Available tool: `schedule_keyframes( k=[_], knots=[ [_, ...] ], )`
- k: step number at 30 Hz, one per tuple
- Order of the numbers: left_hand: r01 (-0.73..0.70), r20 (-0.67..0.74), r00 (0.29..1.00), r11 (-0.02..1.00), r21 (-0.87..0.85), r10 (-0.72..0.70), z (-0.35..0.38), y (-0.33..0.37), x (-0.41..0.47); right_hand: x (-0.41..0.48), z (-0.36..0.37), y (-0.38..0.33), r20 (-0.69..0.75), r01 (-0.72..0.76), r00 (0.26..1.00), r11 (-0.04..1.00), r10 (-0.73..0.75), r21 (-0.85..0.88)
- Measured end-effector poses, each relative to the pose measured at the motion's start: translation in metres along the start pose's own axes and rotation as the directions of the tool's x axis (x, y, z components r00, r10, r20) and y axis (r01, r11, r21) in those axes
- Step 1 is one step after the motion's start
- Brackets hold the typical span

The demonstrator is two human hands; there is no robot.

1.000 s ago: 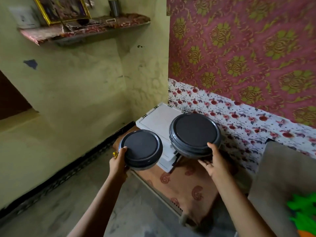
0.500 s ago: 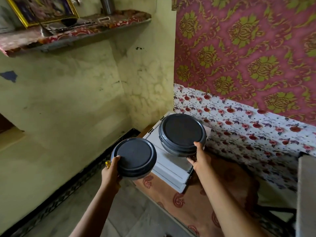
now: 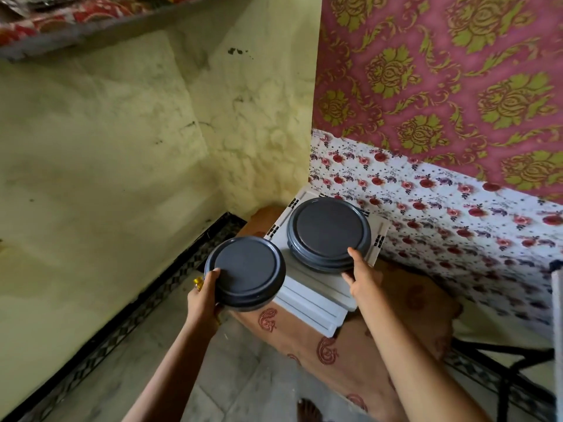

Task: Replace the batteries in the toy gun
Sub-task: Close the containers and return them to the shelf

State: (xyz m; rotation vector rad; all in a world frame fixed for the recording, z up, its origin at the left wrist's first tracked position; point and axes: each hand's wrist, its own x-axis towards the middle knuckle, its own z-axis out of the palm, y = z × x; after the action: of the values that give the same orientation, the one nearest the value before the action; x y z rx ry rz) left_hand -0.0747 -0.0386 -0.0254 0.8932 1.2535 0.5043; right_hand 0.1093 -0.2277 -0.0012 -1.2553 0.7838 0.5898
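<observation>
Two round containers with dark grey lids are in view. My left hand [image 3: 202,300] grips the smaller container [image 3: 245,271] by its near left rim and holds it in the air beside the white boxes. My right hand [image 3: 361,277] grips the near edge of the larger container [image 3: 329,234], which sits on top of the stacked white boxes [image 3: 313,303]. No toy gun or batteries are in view.
The white boxes stand on a low surface under a brown patterned cloth [image 3: 350,354] in the room's corner. Yellow walls rise at left, floral wallpaper at right. A shelf [image 3: 76,22] runs overhead at top left. A black metal frame [image 3: 502,370] stands at the lower right.
Both containers have moved toward the corner and down. The larger one now sits on the white boxes. The green toy at the lower right edge has left the view.
</observation>
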Motion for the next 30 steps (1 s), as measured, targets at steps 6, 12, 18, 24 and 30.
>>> schedule_keyframes(
  k=[6, 12, 18, 24, 30],
  knots=[
    [0.018, 0.105, 0.994, 0.996, 0.09, -0.028, -0.023, 0.001, 0.014, -0.008, 0.002, 0.049, -0.088, 0.258, 0.961, 0.964, -0.264, -0.066],
    [0.075, 0.216, 0.969, 0.977, 0.2, -0.119, -0.057, -0.01, 0.026, -0.041, 0.0, 0.145, 0.097, 0.319, 0.948, 0.92, -0.304, -0.23],
    [0.106, 0.299, 0.93, 0.935, 0.339, -0.214, -0.052, -0.041, 0.031, -0.059, -0.008, 0.201, 0.222, 0.075, 0.975, 0.963, -0.016, -0.259],
    [0.048, 0.409, 0.881, 0.903, 0.426, -0.24, 0.0, -0.081, 0.049, -0.009, -0.023, 0.203, 0.005, 0.102, 0.995, 0.993, -0.102, -0.058],
    [-0.179, 0.422, 0.903, 0.819, 0.546, -0.084, 0.058, -0.126, 0.095, 0.067, -0.023, 0.192, -0.069, 0.15, 0.987, 0.988, -0.148, 0.033]
  ],
)
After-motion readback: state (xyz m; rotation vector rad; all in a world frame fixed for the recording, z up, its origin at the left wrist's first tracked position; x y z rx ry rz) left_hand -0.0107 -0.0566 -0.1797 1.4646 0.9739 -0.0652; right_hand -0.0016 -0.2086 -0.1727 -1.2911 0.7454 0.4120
